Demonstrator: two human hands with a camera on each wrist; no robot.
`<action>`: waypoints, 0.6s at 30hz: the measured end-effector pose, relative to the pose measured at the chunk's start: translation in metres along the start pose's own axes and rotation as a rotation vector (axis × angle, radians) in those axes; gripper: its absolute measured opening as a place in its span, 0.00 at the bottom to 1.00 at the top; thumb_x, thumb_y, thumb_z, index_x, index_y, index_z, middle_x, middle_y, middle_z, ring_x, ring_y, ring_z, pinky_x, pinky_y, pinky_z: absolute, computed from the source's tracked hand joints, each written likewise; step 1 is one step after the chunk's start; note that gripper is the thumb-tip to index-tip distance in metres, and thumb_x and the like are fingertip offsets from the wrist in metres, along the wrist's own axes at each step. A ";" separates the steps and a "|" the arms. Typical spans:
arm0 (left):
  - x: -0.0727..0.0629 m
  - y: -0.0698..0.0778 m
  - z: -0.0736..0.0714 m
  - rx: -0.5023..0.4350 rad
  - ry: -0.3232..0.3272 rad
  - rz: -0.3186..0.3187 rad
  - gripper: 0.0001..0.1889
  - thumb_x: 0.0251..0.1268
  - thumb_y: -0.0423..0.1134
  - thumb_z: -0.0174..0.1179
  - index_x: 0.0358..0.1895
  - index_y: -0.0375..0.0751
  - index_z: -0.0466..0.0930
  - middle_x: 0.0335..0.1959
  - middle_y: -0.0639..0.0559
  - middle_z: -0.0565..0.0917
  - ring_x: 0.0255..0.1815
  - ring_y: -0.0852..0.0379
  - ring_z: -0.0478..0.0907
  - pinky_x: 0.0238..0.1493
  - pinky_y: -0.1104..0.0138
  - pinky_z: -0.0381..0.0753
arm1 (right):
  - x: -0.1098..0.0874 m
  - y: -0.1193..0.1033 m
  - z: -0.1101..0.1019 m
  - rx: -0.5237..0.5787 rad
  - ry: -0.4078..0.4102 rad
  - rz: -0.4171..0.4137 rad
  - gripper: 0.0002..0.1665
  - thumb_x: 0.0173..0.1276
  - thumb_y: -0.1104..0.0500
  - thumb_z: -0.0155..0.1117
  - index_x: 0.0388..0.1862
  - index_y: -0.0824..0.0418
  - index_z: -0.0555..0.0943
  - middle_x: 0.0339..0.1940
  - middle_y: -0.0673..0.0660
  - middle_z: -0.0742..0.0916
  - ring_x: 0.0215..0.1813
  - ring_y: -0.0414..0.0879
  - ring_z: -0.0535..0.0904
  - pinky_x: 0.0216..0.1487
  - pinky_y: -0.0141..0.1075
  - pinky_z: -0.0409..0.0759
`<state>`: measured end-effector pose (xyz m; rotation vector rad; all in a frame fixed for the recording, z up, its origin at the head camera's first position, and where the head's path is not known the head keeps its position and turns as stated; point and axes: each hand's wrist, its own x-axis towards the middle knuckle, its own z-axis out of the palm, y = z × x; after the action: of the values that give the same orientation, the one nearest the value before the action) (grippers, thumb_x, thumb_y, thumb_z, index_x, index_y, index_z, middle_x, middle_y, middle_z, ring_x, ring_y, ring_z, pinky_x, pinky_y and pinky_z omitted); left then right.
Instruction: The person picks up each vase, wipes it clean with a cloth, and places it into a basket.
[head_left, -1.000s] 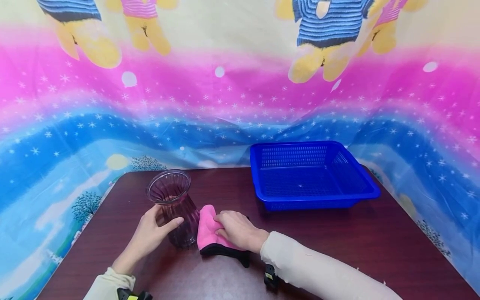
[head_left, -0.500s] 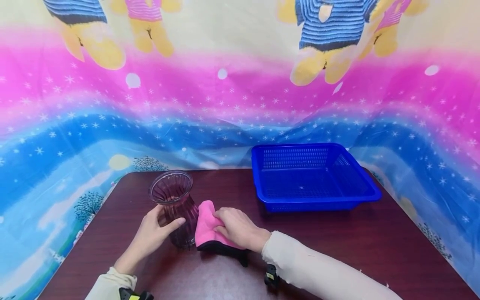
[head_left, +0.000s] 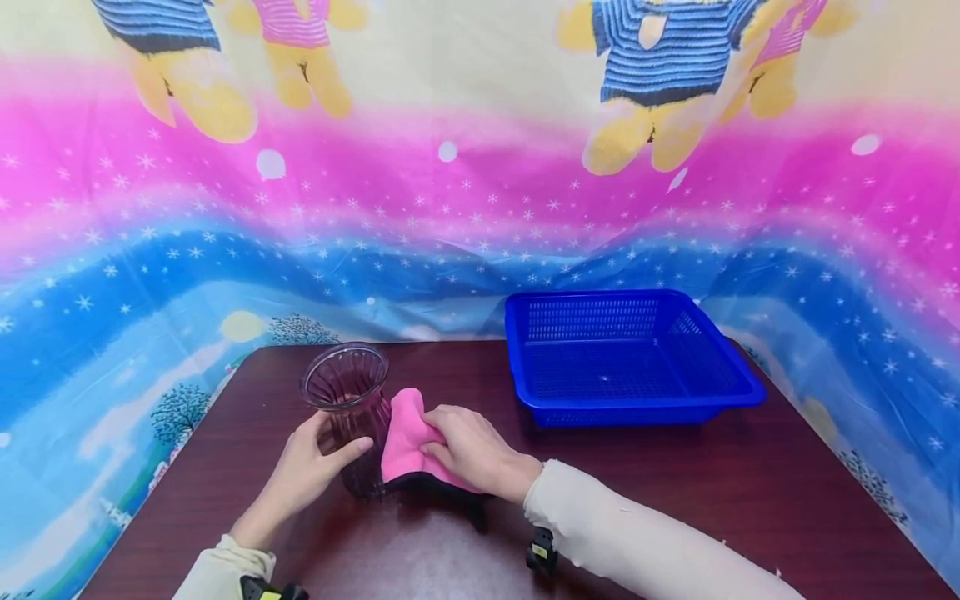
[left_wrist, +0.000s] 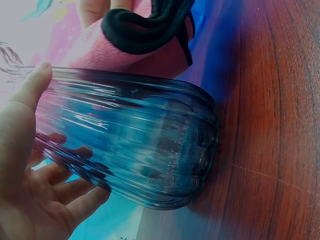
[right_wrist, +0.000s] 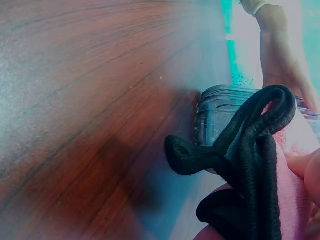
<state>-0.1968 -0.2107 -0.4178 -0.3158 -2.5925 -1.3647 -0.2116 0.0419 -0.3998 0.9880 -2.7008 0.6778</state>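
Head view first: we see the vase (head_left: 358, 423), clear and tinted with a ribbed body, at the left part of the table (head_left: 750, 492), its flared mouth upward. Our left hand (head_left: 306, 467) holds it from the left side, the thumb on the near face and the fingers reaching round behind. Our right hand (head_left: 476, 454) pinches the cloth (head_left: 408, 443), pink with a black edge, at the vase's right side; we cannot tell for certain whether cloth and vase touch. In the right wrist view, we see the black edge bunched in loose folds, partly covering the vase. Well apart from both hands, the blue basket (head_left: 637, 401) sits at the far right of the table, in front of the printed backdrop (head_left: 465, 196).
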 end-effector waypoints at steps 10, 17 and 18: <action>-0.001 0.003 -0.001 0.005 -0.006 -0.013 0.31 0.64 0.42 0.70 0.67 0.34 0.71 0.56 0.35 0.85 0.58 0.44 0.84 0.57 0.60 0.85 | 0.005 -0.011 -0.012 0.079 0.071 -0.005 0.11 0.71 0.53 0.68 0.47 0.56 0.84 0.44 0.50 0.89 0.46 0.43 0.83 0.52 0.37 0.83; 0.000 0.001 -0.001 0.003 -0.012 -0.008 0.31 0.65 0.40 0.69 0.67 0.32 0.70 0.58 0.31 0.83 0.60 0.39 0.82 0.58 0.53 0.83 | 0.010 -0.016 -0.016 0.112 0.123 -0.012 0.09 0.70 0.54 0.69 0.46 0.56 0.84 0.45 0.51 0.89 0.47 0.43 0.84 0.52 0.38 0.83; 0.000 0.000 -0.001 0.005 -0.010 -0.006 0.31 0.65 0.40 0.69 0.67 0.32 0.70 0.57 0.31 0.83 0.60 0.38 0.82 0.58 0.53 0.83 | 0.010 -0.017 -0.016 0.111 0.126 -0.010 0.10 0.70 0.54 0.69 0.46 0.56 0.84 0.45 0.51 0.89 0.47 0.44 0.84 0.52 0.38 0.83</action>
<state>-0.1966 -0.2111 -0.4172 -0.3157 -2.6071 -1.3615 -0.2081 0.0324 -0.3766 0.9487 -2.5723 0.8662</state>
